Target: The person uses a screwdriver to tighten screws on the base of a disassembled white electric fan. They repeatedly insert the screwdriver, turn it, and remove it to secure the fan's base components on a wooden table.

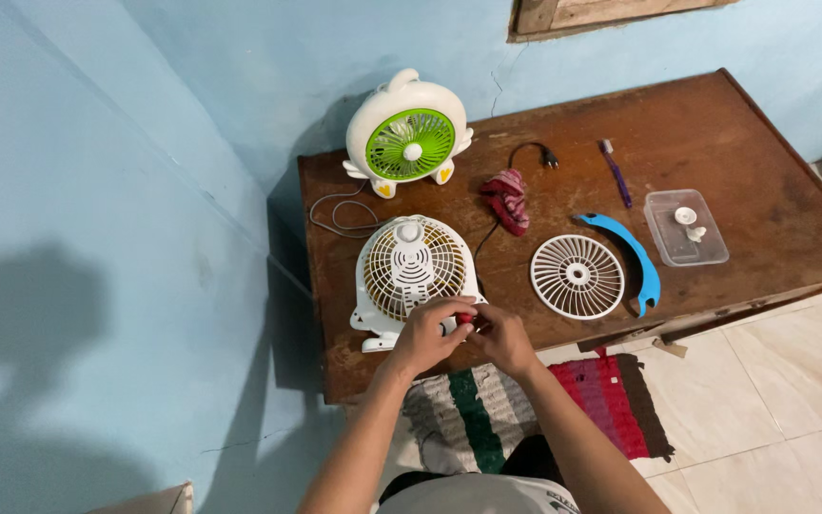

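White fan (pixel 409 271) on the counter (pixel 763 205): both hands (pixel 463 333) pinch a small red tool (pixel 466 318); a slip could mar its grille.

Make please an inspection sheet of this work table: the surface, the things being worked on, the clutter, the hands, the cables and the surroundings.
Surface: brown wooden table, worn and scratched.
Job's things: white fan lying flat near the front edge, its grille facing up; small red-handled tool at its lower edge.
Clutter: loose white grille, blue curved part, clear tray with small white parts, purple toothbrush, red cloth, green-and-white fan standing upright.
Hands: left hand and right hand meet at the red tool; fingers closed around it.
Cables: black cord with plug; white cord looped at the left edge.
Surroundings: blue wall, tiled floor, striped mat.
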